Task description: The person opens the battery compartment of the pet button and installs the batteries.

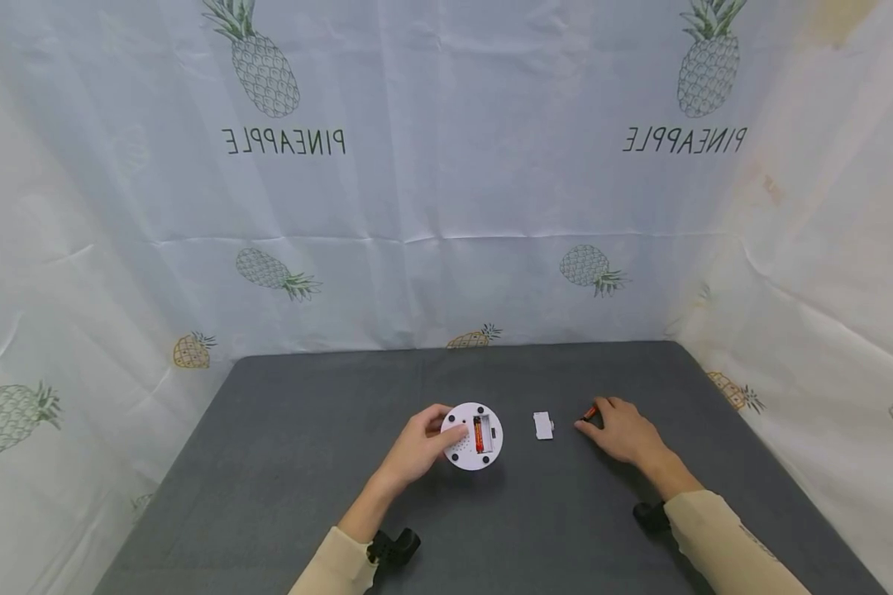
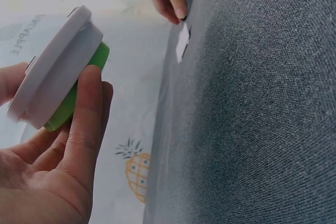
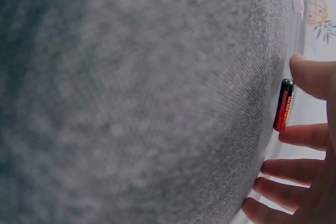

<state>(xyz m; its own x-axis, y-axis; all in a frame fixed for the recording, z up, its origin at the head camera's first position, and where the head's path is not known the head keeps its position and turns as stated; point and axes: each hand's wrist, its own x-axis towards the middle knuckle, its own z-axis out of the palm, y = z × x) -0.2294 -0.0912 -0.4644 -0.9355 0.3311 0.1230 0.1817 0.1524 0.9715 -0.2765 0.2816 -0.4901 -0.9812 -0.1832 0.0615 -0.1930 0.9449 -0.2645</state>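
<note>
My left hand point(image 1: 415, 446) holds a round white device point(image 1: 463, 459) with its flat base turned up, thumb on the base and fingers underneath. Four-sided and uncovered, the battery compartment point(image 1: 489, 434) has one red-and-black battery point(image 1: 479, 435) in it, with a vacant slot beside that. From the left wrist, the device's green underside point(image 2: 64, 109) shows against the fingers. Further right, my right hand point(image 1: 625, 434) pinches another red-and-black battery point(image 3: 283, 105) low at the table, thumb at one end and index finger at the other; its other fingertips reach the table surface.
A small white battery cover point(image 1: 543, 426) lies on the dark grey table point(image 1: 312, 463) between the two hands. White cloth point(image 1: 446, 182) printed with pineapples hangs behind the table and along both sides.
</note>
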